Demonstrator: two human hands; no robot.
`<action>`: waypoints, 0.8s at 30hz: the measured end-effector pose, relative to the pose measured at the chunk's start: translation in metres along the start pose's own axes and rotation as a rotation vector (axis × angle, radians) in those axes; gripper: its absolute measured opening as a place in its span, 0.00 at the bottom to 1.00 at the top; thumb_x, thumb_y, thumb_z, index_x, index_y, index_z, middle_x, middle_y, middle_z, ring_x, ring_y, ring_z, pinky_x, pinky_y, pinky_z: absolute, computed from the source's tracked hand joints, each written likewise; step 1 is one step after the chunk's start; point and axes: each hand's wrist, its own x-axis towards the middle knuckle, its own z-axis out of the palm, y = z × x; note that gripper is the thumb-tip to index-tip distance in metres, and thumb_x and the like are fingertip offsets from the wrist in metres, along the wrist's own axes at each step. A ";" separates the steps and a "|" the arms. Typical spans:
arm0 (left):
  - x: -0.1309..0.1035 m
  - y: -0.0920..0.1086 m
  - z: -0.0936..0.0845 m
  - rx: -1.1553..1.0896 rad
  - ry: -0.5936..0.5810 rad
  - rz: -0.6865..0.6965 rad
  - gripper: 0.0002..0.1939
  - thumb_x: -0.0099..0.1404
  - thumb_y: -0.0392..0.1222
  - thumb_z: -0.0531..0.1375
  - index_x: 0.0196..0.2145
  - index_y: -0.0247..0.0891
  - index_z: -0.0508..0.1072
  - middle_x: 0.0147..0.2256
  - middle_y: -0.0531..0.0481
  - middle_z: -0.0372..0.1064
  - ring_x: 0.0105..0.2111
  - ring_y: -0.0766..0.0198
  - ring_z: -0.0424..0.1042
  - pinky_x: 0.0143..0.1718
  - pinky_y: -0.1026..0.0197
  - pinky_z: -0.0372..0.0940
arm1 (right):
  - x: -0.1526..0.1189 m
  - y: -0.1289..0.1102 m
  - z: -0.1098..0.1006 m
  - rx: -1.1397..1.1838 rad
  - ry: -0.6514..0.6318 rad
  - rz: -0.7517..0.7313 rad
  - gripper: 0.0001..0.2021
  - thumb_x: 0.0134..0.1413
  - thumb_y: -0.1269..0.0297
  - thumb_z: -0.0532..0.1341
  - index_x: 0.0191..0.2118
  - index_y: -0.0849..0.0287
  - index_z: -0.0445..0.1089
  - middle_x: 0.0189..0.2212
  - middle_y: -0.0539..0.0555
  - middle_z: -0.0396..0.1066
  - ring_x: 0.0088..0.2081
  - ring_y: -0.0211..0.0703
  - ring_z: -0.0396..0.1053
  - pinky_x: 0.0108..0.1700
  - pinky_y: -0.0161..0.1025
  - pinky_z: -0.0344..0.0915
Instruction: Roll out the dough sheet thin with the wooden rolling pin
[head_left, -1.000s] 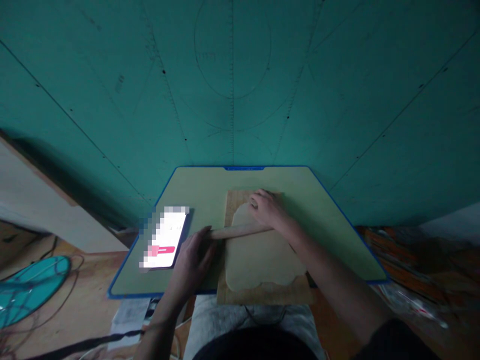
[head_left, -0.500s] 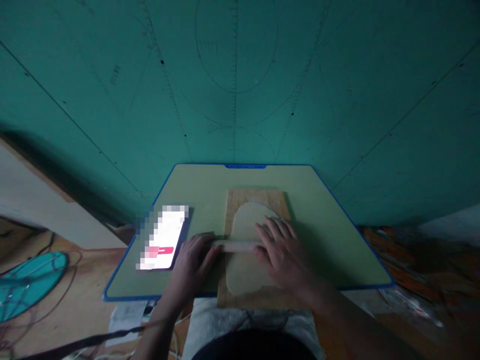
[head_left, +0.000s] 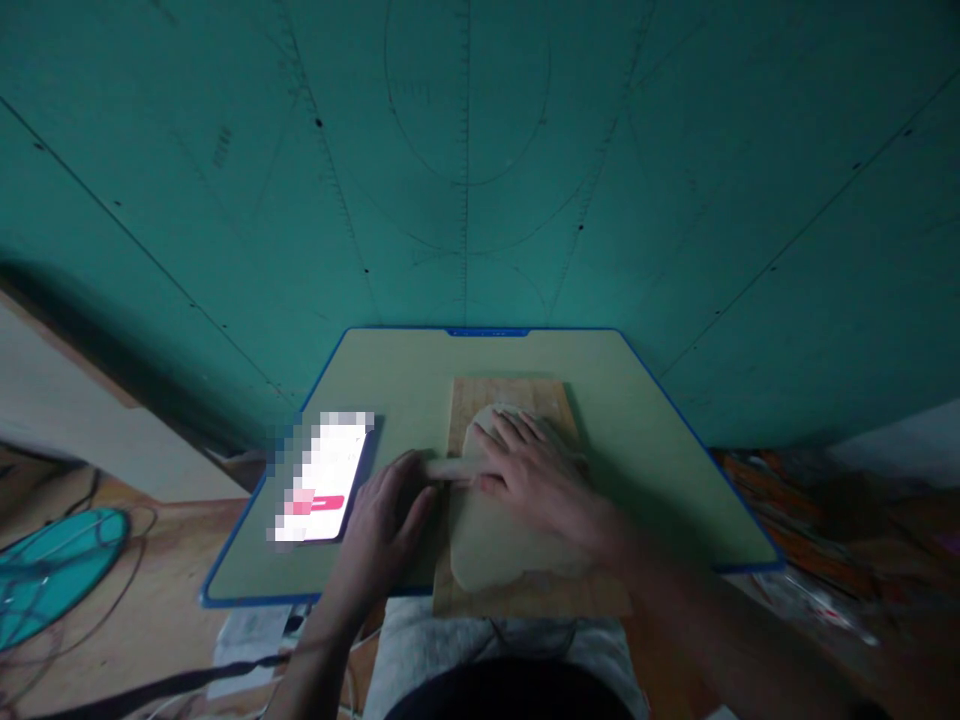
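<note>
A sheet of pale rolled dough (head_left: 484,545) lies on a wooden board (head_left: 525,388). Across the dough runs a thin wooden rolling pin (head_left: 454,468). My left hand (head_left: 390,505) curls its fingers over the pin's left end, off the board's left edge, with the thumb held apart on the near side. My right hand (head_left: 529,470) lies flat over the pin, its fingers stretched out past it onto the far part of the dough. Beneath that hand the middle of the pin is hidden; its right end shows faintly beyond.
Under the board is a pale green table (head_left: 401,370) with a blue rim. A lit phone (head_left: 330,490) lies left of my left hand. A green wall (head_left: 465,200) rises behind the table. Cables and a teal round object (head_left: 64,570) are on the floor at left.
The rolling pin has moved slightly away from me over the dough. My right hand has shifted left and forward along it, fingers reaching farther over the sheet. My left hand stays at its end.
</note>
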 end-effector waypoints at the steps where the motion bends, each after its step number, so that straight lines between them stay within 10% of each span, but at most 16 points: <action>1: 0.000 -0.001 0.001 0.014 0.007 0.006 0.24 0.72 0.53 0.54 0.60 0.39 0.66 0.55 0.37 0.71 0.56 0.47 0.72 0.55 0.40 0.69 | 0.008 0.006 0.000 0.006 -0.006 0.002 0.32 0.68 0.46 0.53 0.68 0.62 0.60 0.67 0.68 0.59 0.68 0.60 0.57 0.68 0.57 0.51; 11: -0.003 -0.007 0.004 0.129 0.009 0.071 0.19 0.73 0.50 0.53 0.55 0.40 0.72 0.61 0.37 0.67 0.57 0.47 0.71 0.54 0.41 0.71 | 0.076 0.049 0.000 0.037 -0.042 0.296 0.23 0.71 0.57 0.49 0.64 0.59 0.66 0.63 0.64 0.66 0.61 0.54 0.65 0.61 0.49 0.60; 24: 0.001 -0.002 0.004 0.228 -0.035 0.255 0.16 0.74 0.46 0.54 0.50 0.37 0.77 0.54 0.37 0.72 0.58 0.43 0.69 0.55 0.36 0.70 | 0.008 -0.022 -0.002 -0.074 0.006 0.046 0.26 0.70 0.62 0.53 0.68 0.65 0.59 0.64 0.68 0.63 0.63 0.60 0.61 0.65 0.55 0.56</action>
